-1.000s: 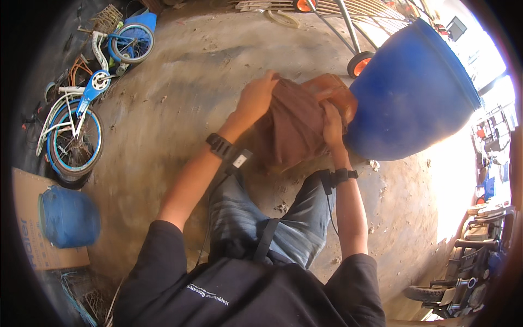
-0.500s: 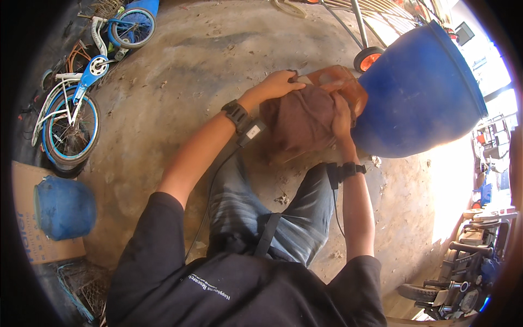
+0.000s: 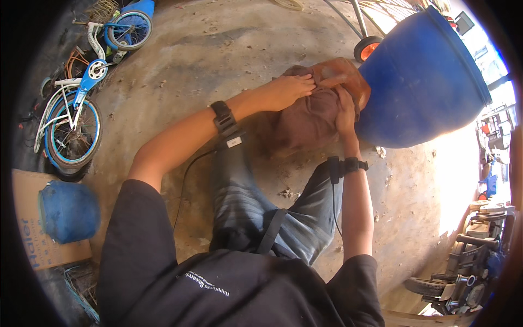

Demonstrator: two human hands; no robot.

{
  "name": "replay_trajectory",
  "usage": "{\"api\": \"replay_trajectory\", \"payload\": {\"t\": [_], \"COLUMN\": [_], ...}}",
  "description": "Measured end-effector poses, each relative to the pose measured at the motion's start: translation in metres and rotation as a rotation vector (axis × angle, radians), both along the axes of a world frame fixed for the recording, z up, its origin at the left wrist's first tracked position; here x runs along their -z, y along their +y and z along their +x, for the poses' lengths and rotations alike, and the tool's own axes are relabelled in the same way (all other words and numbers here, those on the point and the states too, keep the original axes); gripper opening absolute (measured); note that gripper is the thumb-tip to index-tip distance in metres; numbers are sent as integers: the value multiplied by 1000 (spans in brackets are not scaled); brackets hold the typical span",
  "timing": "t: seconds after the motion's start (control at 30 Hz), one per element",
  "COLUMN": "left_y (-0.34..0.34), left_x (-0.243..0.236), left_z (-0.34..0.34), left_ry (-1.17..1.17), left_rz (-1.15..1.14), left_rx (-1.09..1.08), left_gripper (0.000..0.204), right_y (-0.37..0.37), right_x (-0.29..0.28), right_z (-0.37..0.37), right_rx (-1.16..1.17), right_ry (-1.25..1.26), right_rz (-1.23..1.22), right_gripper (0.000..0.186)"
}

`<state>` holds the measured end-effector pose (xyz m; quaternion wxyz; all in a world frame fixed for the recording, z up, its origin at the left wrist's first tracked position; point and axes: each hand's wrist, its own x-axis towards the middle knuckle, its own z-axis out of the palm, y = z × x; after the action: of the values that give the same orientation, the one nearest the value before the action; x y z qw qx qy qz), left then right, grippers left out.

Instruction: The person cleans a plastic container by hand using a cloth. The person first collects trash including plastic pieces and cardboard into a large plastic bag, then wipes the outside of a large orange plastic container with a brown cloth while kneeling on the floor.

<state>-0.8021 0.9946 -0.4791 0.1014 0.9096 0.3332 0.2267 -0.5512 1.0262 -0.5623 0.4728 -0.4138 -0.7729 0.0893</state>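
Observation:
A dark brown cloth (image 3: 311, 124), bunched into a bulky shape, is in front of my knees. A glossy orange-brown piece (image 3: 353, 82) shows at its far right end; its kind is unclear. My left hand (image 3: 291, 90) reaches over the top of the cloth, its fingers bent and gripping where cloth and glossy piece meet. My right hand (image 3: 345, 113) is wrapped against the right side of the cloth, fingers pointing away from me. The cloth's underside and what lies within it are hidden. Just right of the glossy piece lies a large blue barrel (image 3: 422, 82).
An orange-hubbed wheel (image 3: 368, 49) on a metal frame stands behind the barrel. At left are a blue and white bicycle (image 3: 73, 114), a small blue drum (image 3: 70, 211) and a cardboard box (image 3: 32, 218). A black-tyred machine (image 3: 463, 283) is at lower right.
My left hand has moved right across the top of the cloth, toward the glossy piece, with the elbow swung outward. My right hand stays on the cloth's right side. The view has shifted slightly.

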Motion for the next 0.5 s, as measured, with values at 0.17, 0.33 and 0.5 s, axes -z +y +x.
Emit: {"api": "replay_trajectory", "payload": {"t": [0.17,0.33,0.5], "left_y": [-20,-13,29], "left_x": [-21,3,-26], "left_z": [-10,-14,13], "left_ry": [24,-159,80], "left_rz": [-81,308,-158], "left_rx": [-54,8,-80], "left_gripper": [25,27,47], "right_y": [0,-4,-6], "right_x": [-9,-15,-20], "right_z": [-7,-21,-23], "right_rx": [14,4,28], "right_ry": [-10,-3,-10], "right_rz": [-60,-8,-31], "right_gripper": [38,37,37]}}
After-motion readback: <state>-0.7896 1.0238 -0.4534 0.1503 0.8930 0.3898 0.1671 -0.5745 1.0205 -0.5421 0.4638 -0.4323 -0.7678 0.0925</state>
